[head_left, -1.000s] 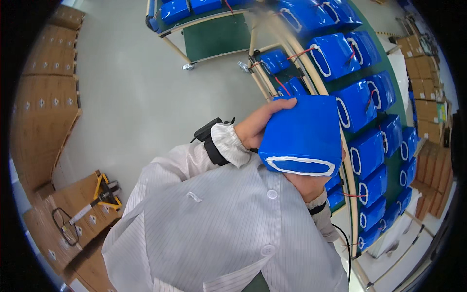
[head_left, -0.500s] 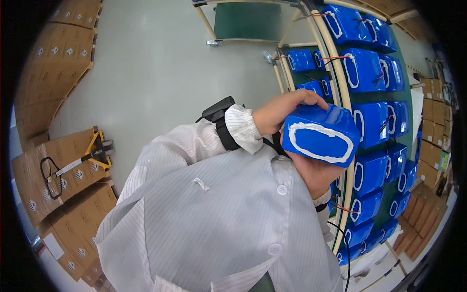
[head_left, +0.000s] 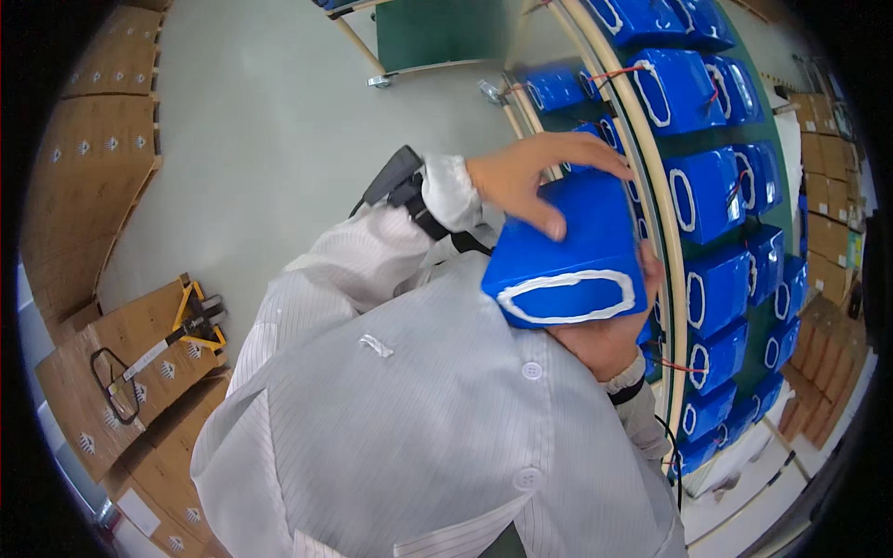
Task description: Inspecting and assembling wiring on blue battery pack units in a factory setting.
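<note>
In front of my chest is a blue shrink-wrapped battery pack (head_left: 567, 246) with a white oval bead of sealant around its near end face. My right hand (head_left: 609, 344) supports it from below and along its right side, fingers wrapped up the edge. My left hand (head_left: 535, 177) is over the far left part of the pack, its fingers stretched and spread and its thumb over the top face. Whether that thumb presses on the pack I cannot tell. Just right stands a rack (head_left: 672, 232) with rows of similar blue packs (head_left: 707, 195), several trailing red and black wires.
Beige tubes frame the rack close to my right hand. At the far side is another green-topped cart (head_left: 437, 37) on casters. Stacked cardboard cartons (head_left: 88, 186) line the left, with a yellow pallet jack (head_left: 195, 316) beside the nearer stack. More cartons (head_left: 823, 195) stand beyond the rack.
The pack has come left and turned, showing more of its top face. My left hand has loosened from its far edge and spread its fingers. The whole view has shifted slightly.
</note>
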`<state>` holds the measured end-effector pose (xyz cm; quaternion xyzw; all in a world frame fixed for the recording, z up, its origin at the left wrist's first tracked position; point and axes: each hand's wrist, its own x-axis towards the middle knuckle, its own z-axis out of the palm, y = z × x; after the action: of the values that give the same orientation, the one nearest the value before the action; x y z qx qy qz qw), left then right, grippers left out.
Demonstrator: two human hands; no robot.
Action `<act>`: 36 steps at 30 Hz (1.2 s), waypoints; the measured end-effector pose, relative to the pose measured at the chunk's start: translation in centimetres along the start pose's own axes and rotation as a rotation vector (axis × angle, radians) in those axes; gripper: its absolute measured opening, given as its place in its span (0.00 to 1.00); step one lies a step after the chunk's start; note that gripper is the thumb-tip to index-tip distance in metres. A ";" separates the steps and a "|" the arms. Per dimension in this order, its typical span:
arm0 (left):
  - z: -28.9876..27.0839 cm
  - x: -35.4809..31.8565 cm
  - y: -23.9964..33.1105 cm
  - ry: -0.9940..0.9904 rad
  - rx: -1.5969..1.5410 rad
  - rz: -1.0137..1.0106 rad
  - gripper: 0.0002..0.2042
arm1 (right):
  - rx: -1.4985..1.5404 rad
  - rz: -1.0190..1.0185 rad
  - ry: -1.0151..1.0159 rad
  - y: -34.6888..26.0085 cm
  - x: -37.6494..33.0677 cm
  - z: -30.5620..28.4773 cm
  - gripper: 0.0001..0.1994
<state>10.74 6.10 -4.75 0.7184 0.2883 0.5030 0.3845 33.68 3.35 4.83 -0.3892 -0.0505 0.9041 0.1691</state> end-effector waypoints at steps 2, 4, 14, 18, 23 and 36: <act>1.0 -0.5 -1.7 -0.026 -0.273 -0.158 0.55 | -0.001 0.038 0.012 0.7 0.0 0.1 0.48; 1.7 -1.1 -1.8 -0.054 -0.536 -0.323 0.55 | 0.005 0.092 0.042 1.1 0.1 0.1 0.48; 6.1 -8.0 -0.5 0.548 -1.147 -0.460 0.48 | -0.949 0.033 -0.138 -1.0 -1.2 -0.4 0.43; 6.9 -8.2 -0.8 0.858 -1.230 -0.635 0.37 | -1.236 -0.479 -0.205 1.4 0.8 -1.6 0.41; 6.4 -7.7 0.4 0.926 -1.308 -0.578 0.38 | -1.160 -0.697 -0.208 1.9 0.6 0.0 0.44; 4.8 -6.2 3.3 0.839 -1.129 -0.457 0.41 | -0.935 -0.617 -0.180 1.0 -0.7 1.4 0.49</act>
<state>13.30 -1.93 -6.02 0.0805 0.2507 0.7147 0.6480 32.86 2.22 6.07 -0.3115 -0.5710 0.7239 0.2300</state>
